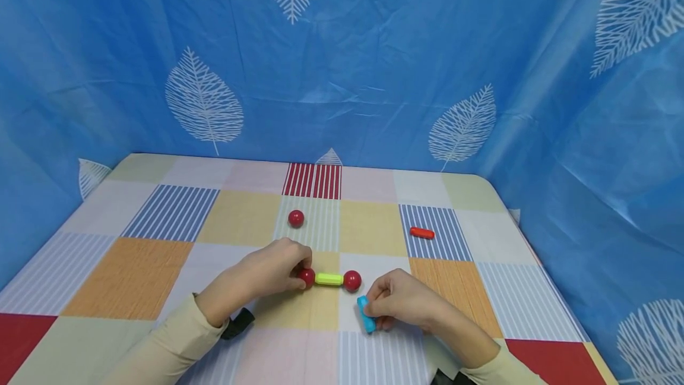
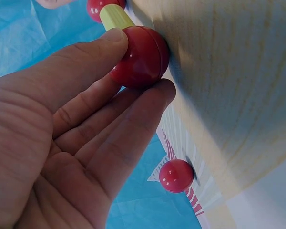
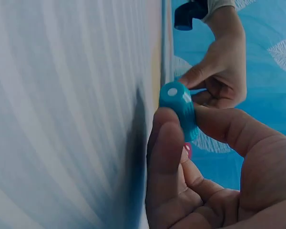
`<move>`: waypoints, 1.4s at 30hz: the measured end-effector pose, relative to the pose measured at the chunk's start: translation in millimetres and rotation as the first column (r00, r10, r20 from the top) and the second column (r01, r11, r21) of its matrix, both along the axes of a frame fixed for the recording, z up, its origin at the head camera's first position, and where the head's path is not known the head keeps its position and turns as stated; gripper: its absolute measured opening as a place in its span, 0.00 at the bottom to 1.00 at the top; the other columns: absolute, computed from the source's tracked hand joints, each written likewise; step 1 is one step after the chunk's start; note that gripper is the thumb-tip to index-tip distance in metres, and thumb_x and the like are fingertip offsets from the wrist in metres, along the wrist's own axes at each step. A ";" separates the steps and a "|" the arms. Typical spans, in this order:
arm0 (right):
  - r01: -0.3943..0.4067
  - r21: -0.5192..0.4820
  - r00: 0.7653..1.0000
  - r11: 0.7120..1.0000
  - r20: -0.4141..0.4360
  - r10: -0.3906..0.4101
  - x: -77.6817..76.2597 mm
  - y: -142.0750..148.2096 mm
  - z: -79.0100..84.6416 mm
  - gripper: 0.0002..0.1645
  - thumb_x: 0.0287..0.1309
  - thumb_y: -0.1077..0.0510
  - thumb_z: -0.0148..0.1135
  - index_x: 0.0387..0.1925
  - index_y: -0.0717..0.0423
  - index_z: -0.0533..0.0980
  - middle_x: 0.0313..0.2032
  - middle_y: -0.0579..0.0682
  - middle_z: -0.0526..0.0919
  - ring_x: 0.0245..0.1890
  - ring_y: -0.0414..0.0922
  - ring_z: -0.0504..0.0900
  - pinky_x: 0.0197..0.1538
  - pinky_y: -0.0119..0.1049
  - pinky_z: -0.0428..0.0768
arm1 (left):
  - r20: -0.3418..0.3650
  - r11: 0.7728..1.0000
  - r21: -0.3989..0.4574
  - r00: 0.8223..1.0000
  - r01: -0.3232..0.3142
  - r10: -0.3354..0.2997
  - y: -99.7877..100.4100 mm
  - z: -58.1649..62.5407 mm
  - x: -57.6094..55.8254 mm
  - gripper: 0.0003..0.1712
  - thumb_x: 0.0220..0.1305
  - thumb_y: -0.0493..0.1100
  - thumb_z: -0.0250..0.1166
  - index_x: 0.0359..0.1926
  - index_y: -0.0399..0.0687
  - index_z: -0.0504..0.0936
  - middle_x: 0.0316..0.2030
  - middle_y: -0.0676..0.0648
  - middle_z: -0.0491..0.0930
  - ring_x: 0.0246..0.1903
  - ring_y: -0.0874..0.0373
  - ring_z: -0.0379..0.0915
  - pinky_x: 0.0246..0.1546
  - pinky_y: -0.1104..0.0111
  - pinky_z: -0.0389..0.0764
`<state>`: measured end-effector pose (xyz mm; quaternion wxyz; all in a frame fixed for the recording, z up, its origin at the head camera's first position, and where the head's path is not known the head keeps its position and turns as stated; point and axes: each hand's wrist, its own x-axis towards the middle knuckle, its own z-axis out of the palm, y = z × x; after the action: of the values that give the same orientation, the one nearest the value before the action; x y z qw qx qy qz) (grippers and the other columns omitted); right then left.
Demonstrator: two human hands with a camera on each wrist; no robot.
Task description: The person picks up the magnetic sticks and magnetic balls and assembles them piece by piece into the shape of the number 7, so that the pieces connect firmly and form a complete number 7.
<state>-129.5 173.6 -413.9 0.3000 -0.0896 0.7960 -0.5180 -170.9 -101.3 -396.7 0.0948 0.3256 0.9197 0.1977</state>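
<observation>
My left hand (image 1: 278,266) pinches a red ball (image 2: 142,57) between thumb and fingers. That ball sits at one end of a yellow-green rod (image 1: 328,279), and a second red ball (image 1: 352,281) is at the rod's other end, the three lying in a line on the cloth. To the right, my right hand (image 1: 398,299) grips a light blue rod (image 1: 366,314) close over the cloth. Seen from the right wrist, the blue rod's (image 3: 178,107) near end has a white spot, and thumb and fingers press it from both sides.
A loose red ball (image 1: 296,218) lies beyond the left hand. On a blue-striped patch at the back right is a red rod (image 1: 422,233). The patchwork tablecloth (image 1: 246,212) covers the table, and a blue leaf-print curtain (image 1: 342,76) hangs behind and beside it.
</observation>
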 end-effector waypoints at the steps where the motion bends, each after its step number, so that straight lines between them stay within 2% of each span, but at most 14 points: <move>1: -0.002 -0.012 1.000 1.000 0.008 0.002 0.1 -0.9 -1.3 0.09 0.52 0.61 0.70 0.29 0.64 0.79 0.23 0.54 0.83 0.20 0.43 0.80 0.26 0.34 0.79 | 0.000 1.000 0.000 1.000 0.000 0.000 -0.1 0.1 0.1 0.11 0.51 0.40 0.76 0.30 0.47 0.79 0.22 0.55 0.73 0.23 0.63 0.67 0.26 0.72 0.72; 9: 0.030 -0.131 0.991 0.991 0.136 -0.012 -0.7 -8.2 -6.4 0.08 0.54 0.64 0.68 0.31 0.68 0.79 0.25 0.60 0.84 0.23 0.44 0.84 0.29 0.33 0.82 | -0.002 1.000 -0.010 1.000 -0.002 0.002 -0.4 -0.5 -0.6 0.11 0.52 0.41 0.76 0.30 0.49 0.79 0.21 0.57 0.72 0.23 0.63 0.67 0.26 0.72 0.73; 18: 0.118 -0.224 0.963 0.967 0.263 -0.056 -2.7 -18.6 -13.0 0.06 0.54 0.67 0.67 0.25 0.64 0.77 0.26 0.57 0.83 0.28 0.46 0.86 0.34 0.33 0.82 | -0.010 1.000 -0.011 1.000 0.006 -0.006 0.4 0.0 -1.0 0.12 0.52 0.41 0.76 0.30 0.48 0.79 0.22 0.55 0.73 0.23 0.62 0.67 0.26 0.72 0.72; 23: 0.165 -0.229 0.947 0.959 0.307 -0.089 -4.0 -22.8 -14.9 0.06 0.54 0.66 0.67 0.25 0.63 0.78 0.25 0.57 0.84 0.27 0.45 0.86 0.32 0.29 0.81 | -0.009 1.000 -0.019 1.000 0.005 -0.005 0.6 -0.2 -2.0 0.12 0.52 0.41 0.76 0.30 0.48 0.79 0.22 0.55 0.74 0.23 0.62 0.68 0.26 0.72 0.73; 29: 0.208 -0.222 0.938 0.953 0.323 -0.129 -7.3 -24.5 -15.1 0.08 0.55 0.64 0.67 0.28 0.68 0.80 0.23 0.57 0.84 0.26 0.43 0.86 0.30 0.27 0.80 | -0.017 1.000 -0.028 1.000 0.008 -0.008 0.1 0.1 -2.5 0.12 0.51 0.42 0.77 0.30 0.47 0.79 0.21 0.54 0.74 0.23 0.62 0.68 0.26 0.72 0.72; 42: 0.202 -0.197 0.952 0.959 0.268 -0.145 -8.4 -21.7 -17.3 0.09 0.56 0.64 0.68 0.28 0.70 0.79 0.22 0.55 0.84 0.24 0.42 0.85 0.28 0.28 0.80 | -0.014 0.999 -0.036 1.000 0.009 -0.009 1.3 0.4 -3.4 0.11 0.51 0.42 0.77 0.30 0.47 0.80 0.21 0.55 0.73 0.23 0.62 0.68 0.26 0.73 0.73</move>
<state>-137.9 151.9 -431.2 0.3394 0.0144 0.6936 -0.6352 -174.2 -100.0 -396.4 0.0948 0.3295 0.9223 0.1785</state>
